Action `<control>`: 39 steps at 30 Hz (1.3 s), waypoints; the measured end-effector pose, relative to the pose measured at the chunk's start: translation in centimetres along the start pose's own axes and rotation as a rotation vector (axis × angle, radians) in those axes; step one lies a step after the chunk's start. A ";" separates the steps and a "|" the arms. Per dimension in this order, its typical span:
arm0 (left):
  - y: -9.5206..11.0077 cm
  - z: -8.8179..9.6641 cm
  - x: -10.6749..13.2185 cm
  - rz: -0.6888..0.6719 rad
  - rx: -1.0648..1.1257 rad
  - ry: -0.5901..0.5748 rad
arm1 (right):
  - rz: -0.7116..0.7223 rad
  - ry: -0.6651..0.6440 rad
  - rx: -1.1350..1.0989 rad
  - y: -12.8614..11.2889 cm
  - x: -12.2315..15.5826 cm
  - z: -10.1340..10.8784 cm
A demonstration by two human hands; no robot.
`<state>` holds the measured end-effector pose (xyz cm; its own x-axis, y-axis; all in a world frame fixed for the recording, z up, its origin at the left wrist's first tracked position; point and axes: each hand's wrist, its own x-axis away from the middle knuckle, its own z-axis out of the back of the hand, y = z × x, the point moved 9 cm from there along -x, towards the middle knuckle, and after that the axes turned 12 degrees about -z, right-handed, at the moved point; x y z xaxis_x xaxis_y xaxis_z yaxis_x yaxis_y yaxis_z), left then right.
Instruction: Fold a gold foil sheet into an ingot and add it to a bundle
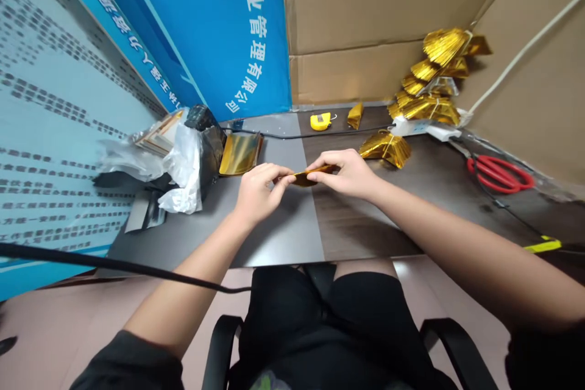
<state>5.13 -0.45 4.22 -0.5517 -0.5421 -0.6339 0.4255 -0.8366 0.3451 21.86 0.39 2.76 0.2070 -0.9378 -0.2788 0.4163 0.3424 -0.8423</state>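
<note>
Between my two hands, just above the middle of the table, is a sheet of gold foil paper (304, 180) seen almost edge-on. My left hand (265, 189) pinches its left end between thumb and fingers. At the other end, my right hand (340, 173) grips it with thumb below and fingers on top. How the paper is folded inside the fingers is hidden. A stack of flat gold foil sheets (241, 154) lies just beyond my left hand. Past my right hand rests a pleated gold foil bundle (386, 147).
Several tied gold fans (425, 85) pile up at the back right beside a white power strip (420, 127). Red-handled scissors (499, 174) lie at right. A yellow tape measure (320, 121) and small gold piece (355, 115) sit at the back. Plastic bags (183, 164) crowd the left.
</note>
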 end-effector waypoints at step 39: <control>-8.5 -5.8 0.2 0.472 0.615 0.111 | -0.168 -0.025 -0.322 6.2 -2.8 -0.5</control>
<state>5.59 7.07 -2.86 -0.3222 -0.8674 -0.3792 0.1051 -0.4308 0.8963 23.42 5.08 -1.93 0.1826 -0.9763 -0.1164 0.1466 0.1441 -0.9787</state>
